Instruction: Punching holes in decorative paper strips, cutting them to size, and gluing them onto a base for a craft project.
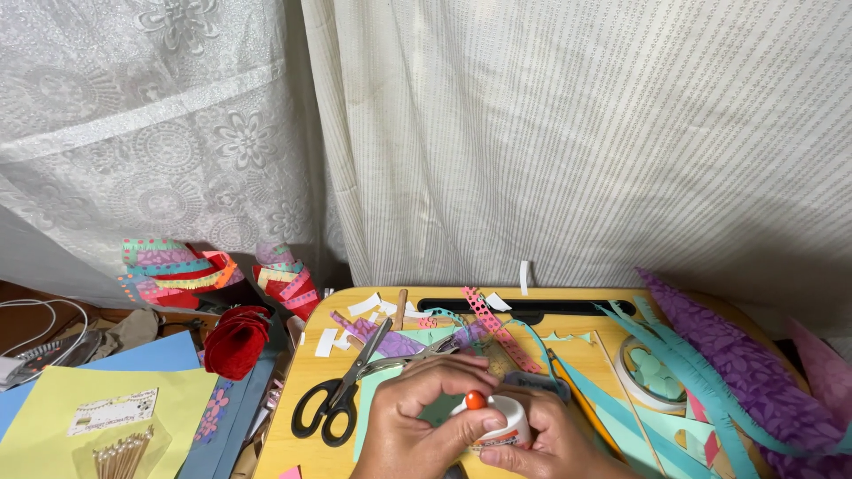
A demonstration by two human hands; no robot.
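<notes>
At the bottom centre of the frame, you are gripping the white glue bottle (506, 424) in your right hand (546, 439), while your left hand (417, 426) is pinching its orange cap (476, 400).

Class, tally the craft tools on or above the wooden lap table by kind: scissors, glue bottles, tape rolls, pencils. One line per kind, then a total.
Scissors: 1, black-handled, lying open on the table
Glue bottle: 1, white with orange tip, held in the left hand and right hand
Tape roll: 1
Pencil: 1, yellow
Total: 4
</notes>
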